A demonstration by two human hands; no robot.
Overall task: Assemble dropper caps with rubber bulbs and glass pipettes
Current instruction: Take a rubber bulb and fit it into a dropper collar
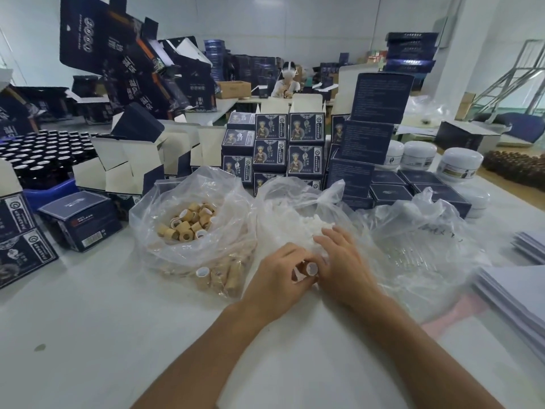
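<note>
A person sits at a pale work surface, seen from a camera on their head looking down at both forearms. The two hands meet just in front of three open clear plastic bags, laid in a row within easy reach, probably so each part can be picked in turn.

The left hand is curled around a tan dropper cap, holding it on its side with the white-lined open end turned up toward the camera. That tilt likely lets the person see into the cap while fitting a part. The right hand rests against the cap from the right, its fingers bent near the opening and partly over the edge of the middle bag. Whether it pinches a bulb or only steadies the cap cannot be told, as the fingers hide the spot.

The left bag holds a heap of loose tan caps, some spilling low toward the front. The middle bag holds small white rubber bulbs, directly behind the hands. The right bag holds thin clear glass pipettes, just to the right of the right hand.

The cap in hand lies between both palms, close above the surface. Judging by this, the bulb-fitting step is under way and the pipette comes after.

Behind the bags stand stacks of dark blue printed boxes and white jars.
</note>
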